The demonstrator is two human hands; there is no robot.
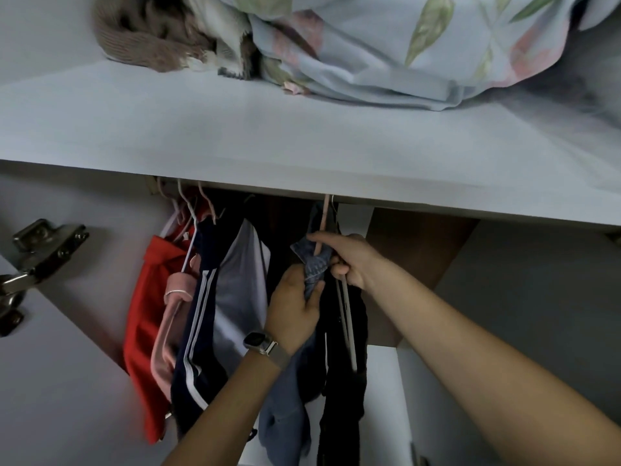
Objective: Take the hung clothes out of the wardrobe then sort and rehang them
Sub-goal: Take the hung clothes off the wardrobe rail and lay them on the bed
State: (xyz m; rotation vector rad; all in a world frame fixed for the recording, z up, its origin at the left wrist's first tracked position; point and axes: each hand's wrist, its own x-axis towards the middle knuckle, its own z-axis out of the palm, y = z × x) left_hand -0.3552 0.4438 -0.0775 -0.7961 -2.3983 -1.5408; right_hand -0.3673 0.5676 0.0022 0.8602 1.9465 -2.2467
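Note:
Below the white wardrobe shelf (235, 176) hang several clothes: a red garment (148, 297), a pink one (171, 317), a navy piece with white stripes (198, 317) and a white piece (238, 290) at the left. A blue denim garment (316, 260) hangs in the middle on a pink hanger (324, 213). My left hand (294, 304), with a watch on its wrist, grips the denim's bunched top. My right hand (349, 260) holds the denim and the hangers (347, 324) just beside it. A black garment (346, 381) hangs under my right hand.
A floral blue blanket (403, 52) and a brown knit (141, 38) lie on top of the shelf. A metal door hinge (37, 253) sits on the open door at the left. The brown back panel (420, 264) shows at the right.

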